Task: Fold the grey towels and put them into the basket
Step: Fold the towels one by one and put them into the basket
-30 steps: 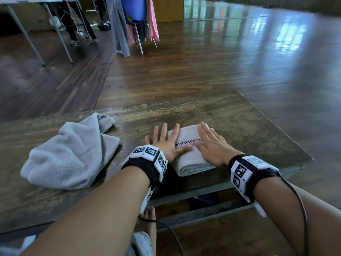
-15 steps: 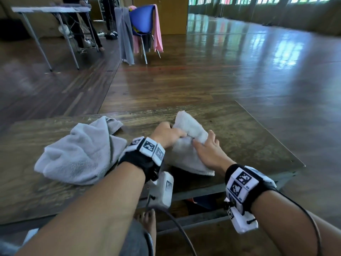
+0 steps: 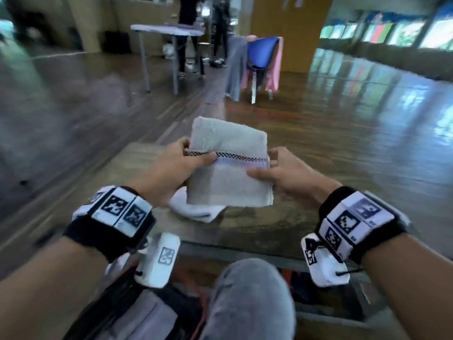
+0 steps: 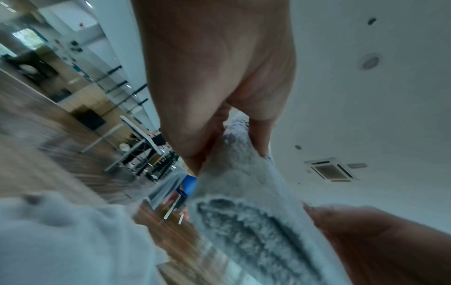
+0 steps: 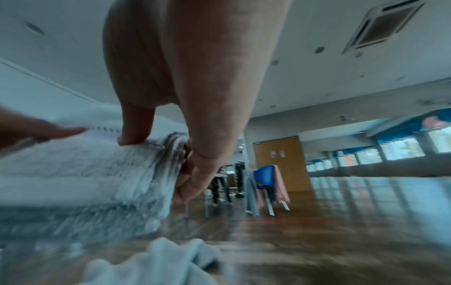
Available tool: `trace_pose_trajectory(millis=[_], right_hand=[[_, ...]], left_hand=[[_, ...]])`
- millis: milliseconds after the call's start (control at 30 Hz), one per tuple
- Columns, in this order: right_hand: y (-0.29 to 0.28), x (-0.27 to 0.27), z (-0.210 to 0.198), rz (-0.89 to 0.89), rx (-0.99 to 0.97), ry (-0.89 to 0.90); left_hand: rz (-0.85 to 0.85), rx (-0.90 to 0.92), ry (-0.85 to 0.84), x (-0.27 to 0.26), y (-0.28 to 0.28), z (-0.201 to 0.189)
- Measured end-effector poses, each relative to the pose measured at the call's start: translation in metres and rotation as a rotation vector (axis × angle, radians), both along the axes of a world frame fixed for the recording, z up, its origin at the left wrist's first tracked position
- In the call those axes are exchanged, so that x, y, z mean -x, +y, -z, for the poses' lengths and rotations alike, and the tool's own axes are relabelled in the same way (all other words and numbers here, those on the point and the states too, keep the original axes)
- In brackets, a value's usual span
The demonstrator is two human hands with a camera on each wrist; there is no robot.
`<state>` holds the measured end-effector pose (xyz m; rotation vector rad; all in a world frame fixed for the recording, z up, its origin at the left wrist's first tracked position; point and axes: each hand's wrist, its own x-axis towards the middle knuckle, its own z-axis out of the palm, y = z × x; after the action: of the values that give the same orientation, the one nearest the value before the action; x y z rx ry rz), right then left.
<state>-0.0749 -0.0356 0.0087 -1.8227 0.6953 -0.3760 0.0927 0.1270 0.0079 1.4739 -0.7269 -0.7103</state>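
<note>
A folded grey towel [image 3: 229,165] with a checkered band hangs in the air above the table, flat side towards me. My left hand [image 3: 196,155] pinches its left edge, thumb on the band. My right hand [image 3: 267,168] pinches the right edge, thumb on the front. The left wrist view shows thumb and fingers closed on the folded towel [image 4: 234,173]. In the right wrist view my fingers clamp the towel's layered edge [image 5: 97,169]. A second, crumpled pale towel [image 3: 196,212] lies on the table just under the held one. No basket is clearly visible.
The worn wooden table [image 3: 257,224] ends close in front of my knee [image 3: 247,290]. Dark blurred things with an orange edge [image 3: 196,298] sit low beside my leg. Farther off stand a blue chair draped with cloths [image 3: 259,55] and a folding table [image 3: 166,30] with people behind it.
The folded towel has come up off the table and is now held in the air by both hands. My view has tilted up and shifted towards the crumpled towel.
</note>
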Motion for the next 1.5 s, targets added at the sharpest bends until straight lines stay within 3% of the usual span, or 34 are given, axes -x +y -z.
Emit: trace_pose_trajectory(millis=[100, 200, 300, 467, 633, 833, 1033, 1233, 1367, 1500], right_hand=[[0.057, -0.049, -0.012, -0.214, 0.129, 0.128], [0.114, -0.099, 0.000, -0.377, 0.272, 0.320], [0.166, -0.141, 0.037, -0.509, 0.359, 0.437], [0.223, -0.184, 0.138, -0.592, 0.292, 0.611], [0.236, -0.189, 0.241, -0.516, 0.219, 0.809], [0.222, -0.163, 0.314, -0.445, 0.160, 0.927], [0.206, -0.158, 0.349, -0.403, -0.028, 0.882], [0.200, -0.144, 0.377, -0.488, -0.082, 0.960], [0.201, -0.132, 0.388, -0.555, -0.079, 0.996], [0.198, -0.136, 0.378, -0.536, -0.131, 0.972]], left_hand=[[-0.114, 0.024, 0.091, -0.024, 0.088, 0.024], [-0.278, 0.021, 0.155, -0.037, 0.165, 0.067], [-0.432, -0.068, 0.217, -0.043, 0.224, 0.120], [-0.598, -0.203, 0.289, -0.041, 0.281, 0.213], [-0.606, -0.427, 0.474, -0.034, 0.279, 0.307], [-0.608, -0.542, 0.600, -0.011, 0.234, 0.375], [-0.508, -0.729, 0.549, -0.017, 0.210, 0.412], [-0.394, -0.799, 0.539, -0.036, 0.212, 0.438], [-0.334, -0.833, 0.431, -0.040, 0.213, 0.445], [-0.379, -0.895, 0.381, -0.039, 0.210, 0.437]])
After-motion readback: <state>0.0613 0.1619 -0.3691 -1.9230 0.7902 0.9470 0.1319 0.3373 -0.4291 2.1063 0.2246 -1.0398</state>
